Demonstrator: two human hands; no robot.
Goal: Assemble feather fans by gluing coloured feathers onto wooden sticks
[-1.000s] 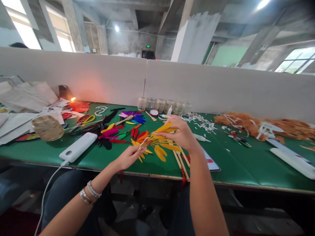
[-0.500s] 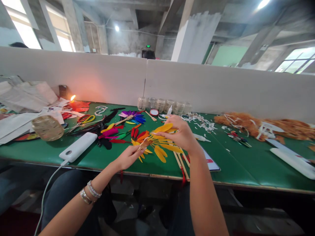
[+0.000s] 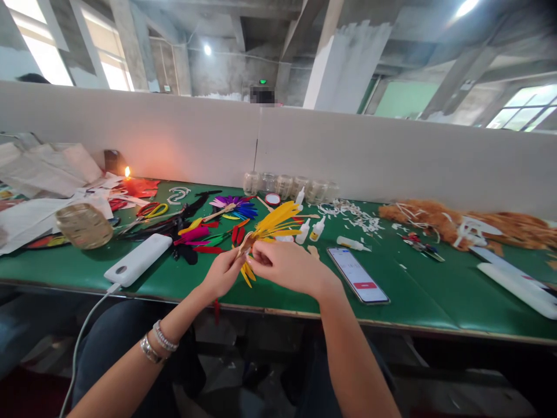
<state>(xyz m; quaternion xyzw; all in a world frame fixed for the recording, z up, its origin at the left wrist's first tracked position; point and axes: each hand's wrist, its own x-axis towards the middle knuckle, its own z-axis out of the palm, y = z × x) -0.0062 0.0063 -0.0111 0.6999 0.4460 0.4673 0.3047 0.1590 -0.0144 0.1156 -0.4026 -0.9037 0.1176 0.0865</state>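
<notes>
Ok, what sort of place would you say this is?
Probably a feather-craft workshop in a bare concrete building: the green workbench holds a spray of yellow feathers, other dyed feathers, small glue bottles and scissors, beneath raw concrete pillars.

Changes from the earlier views: the right hand (image 3: 289, 267) has dropped from above the yellow feathers (image 3: 276, 223) to just beside the left hand (image 3: 221, 274), its fingers (image 3: 261, 261) now pinching near the feather bases; the feathers, earlier spread low over the green table (image 3: 391, 302), now stand raised in a narrower bunch, angled up and to the right; the smartphone (image 3: 357, 276), earlier mostly hidden behind the right forearm (image 3: 348, 342), now lies uncovered, its screen lit; the small plastic glue bottles (image 3: 317, 229), earlier screened by the right hand, now show; the candle flame (image 3: 127, 172) burns shorter.
</notes>
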